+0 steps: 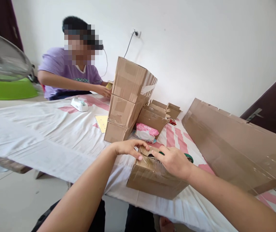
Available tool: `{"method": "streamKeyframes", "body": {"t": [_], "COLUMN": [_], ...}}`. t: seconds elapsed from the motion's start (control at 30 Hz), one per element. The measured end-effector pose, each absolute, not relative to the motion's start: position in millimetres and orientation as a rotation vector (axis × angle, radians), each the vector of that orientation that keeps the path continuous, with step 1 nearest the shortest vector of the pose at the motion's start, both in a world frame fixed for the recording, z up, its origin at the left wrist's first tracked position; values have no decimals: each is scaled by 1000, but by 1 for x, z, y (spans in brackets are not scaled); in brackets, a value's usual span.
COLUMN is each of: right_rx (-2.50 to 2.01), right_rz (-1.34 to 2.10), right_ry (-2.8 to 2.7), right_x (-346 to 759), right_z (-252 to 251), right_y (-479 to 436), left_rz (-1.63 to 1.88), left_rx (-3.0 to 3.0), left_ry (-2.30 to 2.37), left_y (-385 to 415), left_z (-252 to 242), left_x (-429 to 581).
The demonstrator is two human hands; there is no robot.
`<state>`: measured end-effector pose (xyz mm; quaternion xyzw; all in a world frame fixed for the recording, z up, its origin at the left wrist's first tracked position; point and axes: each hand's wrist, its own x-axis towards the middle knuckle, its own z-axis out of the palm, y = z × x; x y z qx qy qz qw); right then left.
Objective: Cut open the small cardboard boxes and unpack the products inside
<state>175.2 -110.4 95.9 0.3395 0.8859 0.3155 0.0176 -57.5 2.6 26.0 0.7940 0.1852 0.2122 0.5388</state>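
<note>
A closed cardboard box [156,180] with clear tape over its top lies close to the table's front edge. My right hand [176,161] is closed around a pair of scissors with a green handle [189,157], laid along the box's top seam. Its fingers cover most of the scissors; a dark part shows near the seam. Resting on the left end of the box top, my left hand [129,149] has its thumb and fingers apart, with the thumb near the taped seam.
Just beyond stand three stacked cardboard boxes [122,109], a pink wipes pack [146,132] and an open carton [152,117]. A long cardboard panel [227,141] borders the right. Across the table, a person in purple [55,64] handles something yellowish near a white device [79,105]. A fan [4,58] is left.
</note>
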Motion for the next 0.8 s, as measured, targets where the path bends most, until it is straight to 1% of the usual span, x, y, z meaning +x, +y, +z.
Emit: {"method": "streamKeyframes", "body": {"t": [0.13,0.33,0.6,0.8], "right_rx": [1012,943,1027,1039], "right_rz": [973,939,1101,1152], "right_ry": [2796,2706,2790,2852], "right_x": [175,185,189,188], "right_z": [90,99,101,103], "right_y": [-110,-115,-120,-119], "left_rz": [495,494,508,505], "left_rx": [1884,1901,1900,1900], "left_ry": [410,442,396,414], "left_y": [4,3,5,5], "left_z": [25,26,24,25], "left_x": [-57,-59,-58,-59]}}
